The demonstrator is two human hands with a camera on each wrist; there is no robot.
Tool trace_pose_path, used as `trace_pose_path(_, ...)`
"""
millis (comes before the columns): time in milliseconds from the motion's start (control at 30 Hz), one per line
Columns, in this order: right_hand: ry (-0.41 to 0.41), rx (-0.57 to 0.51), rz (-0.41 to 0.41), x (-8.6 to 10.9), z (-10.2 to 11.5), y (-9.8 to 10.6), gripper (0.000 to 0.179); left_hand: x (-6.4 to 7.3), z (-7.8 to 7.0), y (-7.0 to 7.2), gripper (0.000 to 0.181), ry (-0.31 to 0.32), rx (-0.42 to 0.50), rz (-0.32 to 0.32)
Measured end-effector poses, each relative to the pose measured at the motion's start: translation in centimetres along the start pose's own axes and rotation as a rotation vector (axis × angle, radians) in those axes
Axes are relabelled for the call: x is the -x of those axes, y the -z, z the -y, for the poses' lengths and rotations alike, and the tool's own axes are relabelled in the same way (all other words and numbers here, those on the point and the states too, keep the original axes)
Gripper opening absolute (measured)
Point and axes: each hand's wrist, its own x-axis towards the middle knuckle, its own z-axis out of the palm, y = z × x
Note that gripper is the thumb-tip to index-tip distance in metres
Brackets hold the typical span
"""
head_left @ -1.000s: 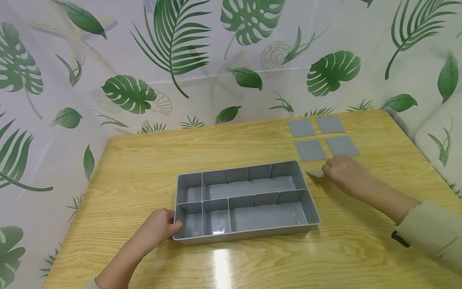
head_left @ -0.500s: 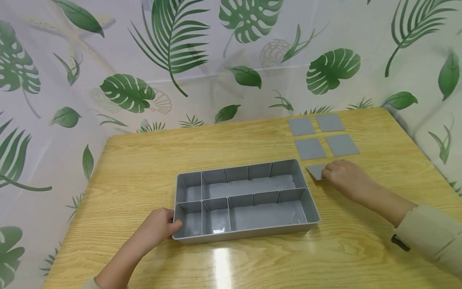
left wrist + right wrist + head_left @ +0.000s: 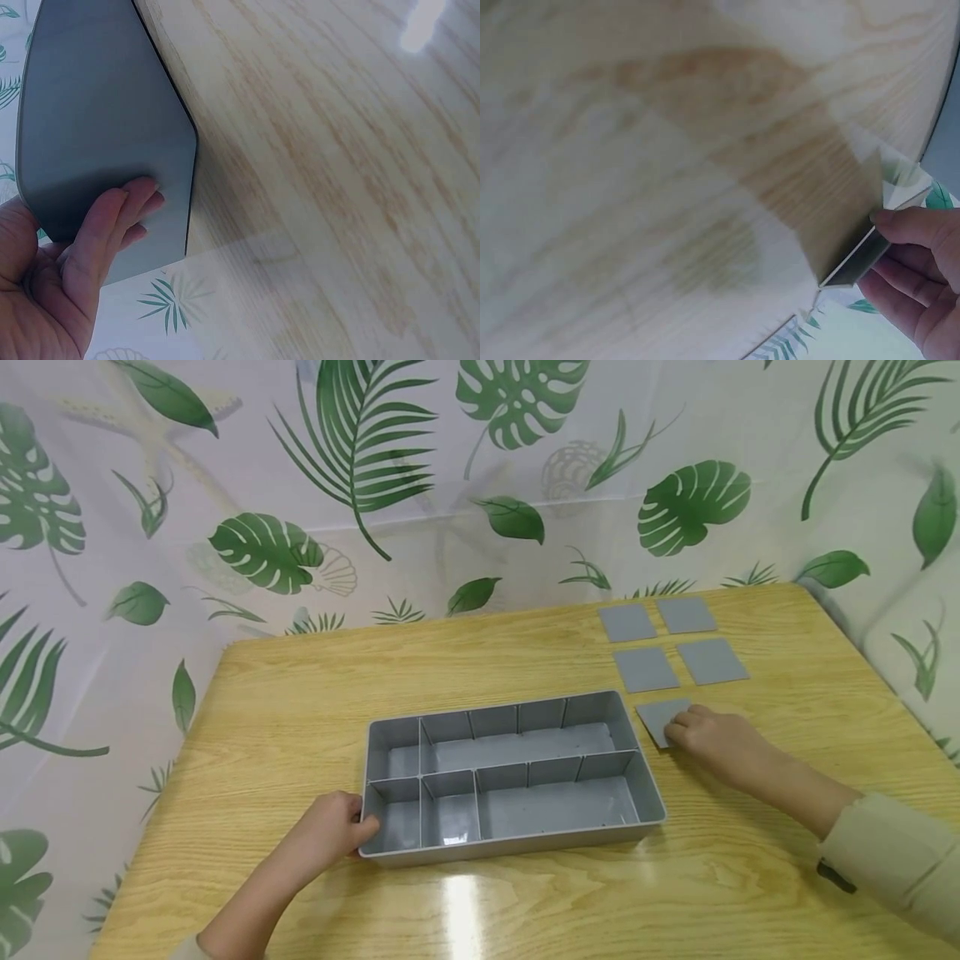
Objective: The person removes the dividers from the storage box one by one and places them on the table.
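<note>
A grey divided storage box (image 3: 525, 843) rests on the wooden table in the head view, with a lengthwise partition and small cross walls. At its left end my left hand (image 3: 333, 831) grips the side wall, thumb over the rim. The left wrist view shows that hand's fingers (image 3: 112, 217) against the outer wall of the box (image 3: 105, 105). Just right of the box, my right hand (image 3: 716, 742) pinches a thin grey square panel (image 3: 660, 717) by its near right part. In the right wrist view the thumb (image 3: 907, 223) and fingers hold the panel's edge; part of it is hidden.
Behind the right hand, several grey square panels lie flat in two rows, among them a near left panel (image 3: 645, 670) and a near right panel (image 3: 712, 662). A leaf-patterned cloth (image 3: 555, 552) hangs along the table's back and sides.
My right hand has come slightly nearer with the square panel, which has tipped so that more of its face shows. The left hand and box have stayed in place.
</note>
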Motion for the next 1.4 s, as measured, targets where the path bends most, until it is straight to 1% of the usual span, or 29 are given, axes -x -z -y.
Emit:
trace_pose_path(167,0.021,0.004,0.059,-0.2,0.1,0.2,0.023,0.1,0.0,0.1,0.031,-0.007,-0.014,-0.009)
trace_pose_path(333,0.022,-0.007,0.094,-0.2,0.1,0.5,0.026,0.1,-0.1,0.2,0.03,-0.002,-0.018,-0.001)
trace_pose_path(500,0.02,-0.029,0.092,0.0,0.2,0.6,0.026,0.0,0.0,0.2,0.031,0.007,-0.021,-0.001)
trace_pose_path(633,0.04,-0.03,0.087,0.0,0.1,0.5,0.025,-0.1,0.0,0.1,0.031,0.004,-0.022,-0.005)
trace_pose_path(767,0.06,-0.04,0.114,0.0,0.0,0.3,0.021,-0.1,0.0,0.0,0.031,-0.001,-0.018,-0.007)
trace_pose_path(833,0.058,-0.053,0.127,-0.1,-0.1,0.2,0.019,-0.1,0.0,0.1,0.031,-0.005,-0.017,-0.006)
trace_pose_path(1033,0.052,-0.07,0.118,-0.1,-0.1,0.2,0.017,-0.1,0.0,0.0,0.031,0.003,-0.015,0.001)
trace_pose_path(1233,0.03,-0.116,0.09,-0.5,-0.4,0.2,0.006,-0.2,0.1,0.0,0.031,-0.002,-0.017,0.0)
trace_pose_path(1300,0.013,-0.14,0.087,-0.6,-0.6,0.2,0.006,-0.2,0.1,0.0,0.031,-0.008,-0.021,-0.004)
trace_pose_path(1400,-0.001,-0.167,0.049,-0.9,-0.9,0.7,0.009,-0.2,0.2,0.0,0.031,-0.009,-0.024,-0.003)
